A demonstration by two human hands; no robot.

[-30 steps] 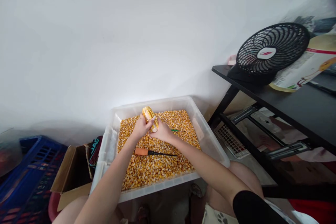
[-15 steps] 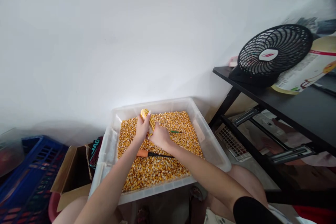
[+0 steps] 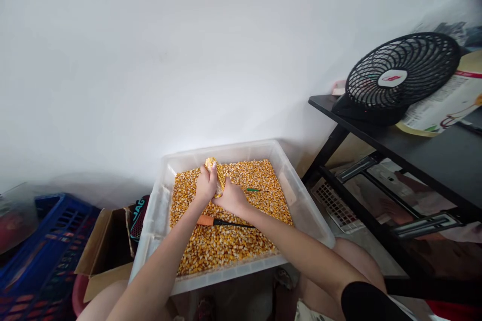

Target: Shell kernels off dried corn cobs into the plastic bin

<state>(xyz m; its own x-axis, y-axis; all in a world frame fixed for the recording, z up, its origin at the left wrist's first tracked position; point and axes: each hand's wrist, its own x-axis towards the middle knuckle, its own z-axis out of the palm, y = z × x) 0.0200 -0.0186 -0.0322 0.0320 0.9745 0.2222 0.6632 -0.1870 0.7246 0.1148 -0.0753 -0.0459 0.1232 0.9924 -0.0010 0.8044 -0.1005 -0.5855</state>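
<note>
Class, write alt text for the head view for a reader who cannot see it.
Two hands, left and right, hold a corn cob over a clear bin of loose kernels. An orange-handled tool lies on the kernels; a black fan stands on a table to the right.

Both hands close around a corn cob (image 3: 217,176) held over a clear plastic tub (image 3: 307,210) filled with loose corn kernels (image 3: 226,241). The left hand (image 3: 205,186) wraps the cob from the left, and the right hand (image 3: 232,197) presses against its lower end. An orange-handled tool (image 3: 220,221) lies on the kernels just below the hands, and a thin green-handled tool (image 3: 255,189) lies beside the right hand. A black fan (image 3: 399,77) stands on the dark desk (image 3: 433,153) to the right. A blue crate (image 3: 41,251) and a cardboard box (image 3: 103,246) sit left of the tub.
</note>
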